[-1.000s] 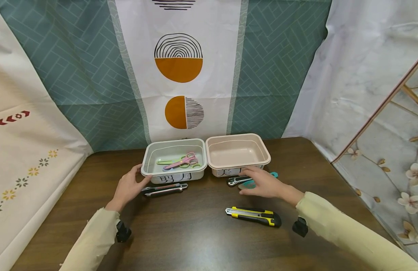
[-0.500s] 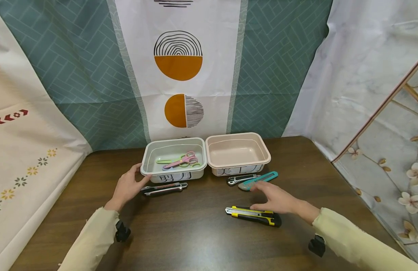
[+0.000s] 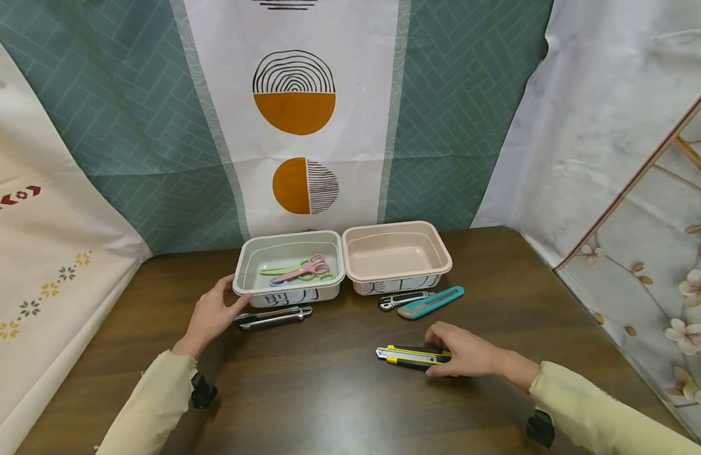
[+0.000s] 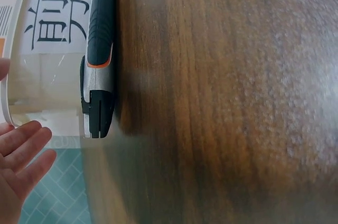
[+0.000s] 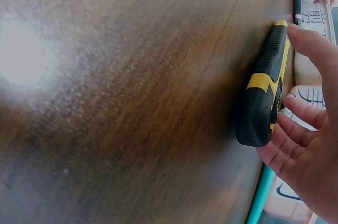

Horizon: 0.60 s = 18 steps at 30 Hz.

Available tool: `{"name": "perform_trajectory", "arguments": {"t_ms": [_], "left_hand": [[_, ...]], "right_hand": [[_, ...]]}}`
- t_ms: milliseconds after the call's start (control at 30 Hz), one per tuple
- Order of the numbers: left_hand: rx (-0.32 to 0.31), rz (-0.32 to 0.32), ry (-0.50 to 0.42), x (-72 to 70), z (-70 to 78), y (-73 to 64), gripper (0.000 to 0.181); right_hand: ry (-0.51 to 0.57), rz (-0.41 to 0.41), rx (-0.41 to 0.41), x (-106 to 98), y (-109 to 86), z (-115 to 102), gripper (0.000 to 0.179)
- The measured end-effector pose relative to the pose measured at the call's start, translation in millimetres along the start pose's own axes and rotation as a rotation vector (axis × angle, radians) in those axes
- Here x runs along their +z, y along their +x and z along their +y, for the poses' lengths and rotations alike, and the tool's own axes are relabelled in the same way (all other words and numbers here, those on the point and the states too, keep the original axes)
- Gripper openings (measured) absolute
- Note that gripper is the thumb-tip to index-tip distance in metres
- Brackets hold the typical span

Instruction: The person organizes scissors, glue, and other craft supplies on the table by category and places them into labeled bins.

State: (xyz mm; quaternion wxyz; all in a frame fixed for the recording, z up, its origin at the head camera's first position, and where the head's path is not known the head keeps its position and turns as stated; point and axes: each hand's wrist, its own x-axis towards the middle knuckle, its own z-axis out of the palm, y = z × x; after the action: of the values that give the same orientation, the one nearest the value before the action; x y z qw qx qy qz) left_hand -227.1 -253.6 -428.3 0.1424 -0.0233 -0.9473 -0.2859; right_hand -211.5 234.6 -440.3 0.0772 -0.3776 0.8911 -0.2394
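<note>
In the head view my left hand [image 3: 210, 316] rests at the left corner of a pale green plastic bin [image 3: 293, 295], thumb by the front rim. Its fingers [image 4: 26, 145] lie fairly straight along the bin's side in the left wrist view. Pink and green scissors [image 3: 302, 270] lie inside. My right hand [image 3: 463, 351] is over the handle of a yellow-and-black utility knife [image 3: 410, 356] on the table. Thumb and loosely bent fingers [image 5: 298, 108] are spread close about it. The hand hides the handle's end in the head view.
A beige bin [image 3: 397, 278] stands right of the green one. Before it lie a black-and-white utility knife [image 3: 403, 299] and a teal one [image 3: 432, 303]. Black-and-silver utility knives [image 3: 275, 316] lie before the green bin. Curtains hang behind the brown table [image 3: 328, 404].
My right hand has drawn back from the teal knife, toward me and to the right, and come down over the yellow-and-black utility knife. The left hand has stayed at the bin.
</note>
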Motion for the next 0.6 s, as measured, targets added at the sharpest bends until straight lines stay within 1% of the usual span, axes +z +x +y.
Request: {"name": "perform_trajectory", "arguments": {"t_ms": [133, 300, 433, 600], "left_hand": [[0.001, -0.003, -0.004, -0.5, -0.1, -0.1, 0.064], [-0.008, -0.007, -0.005, -0.6, 0.8, 0.2, 0.064], [-0.010, -0.012, -0.007, -0.4, 0.8, 0.3, 0.064], [-0.012, -0.013, -0.005, -0.3, 0.2, 0.7, 0.064]], "right_hand": [[0.007, -0.018, -0.003, 0.7, -1.0, 1.2, 0.043], [-0.002, -0.034, -0.002, 1.4, -2.5, 2.2, 0.035], [-0.040, -0.014, -0.019, 3.0, -2.3, 2.1, 0.031], [-0.074, 0.017, -0.076, 2.5, -1.4, 2.6, 0.028]]}}
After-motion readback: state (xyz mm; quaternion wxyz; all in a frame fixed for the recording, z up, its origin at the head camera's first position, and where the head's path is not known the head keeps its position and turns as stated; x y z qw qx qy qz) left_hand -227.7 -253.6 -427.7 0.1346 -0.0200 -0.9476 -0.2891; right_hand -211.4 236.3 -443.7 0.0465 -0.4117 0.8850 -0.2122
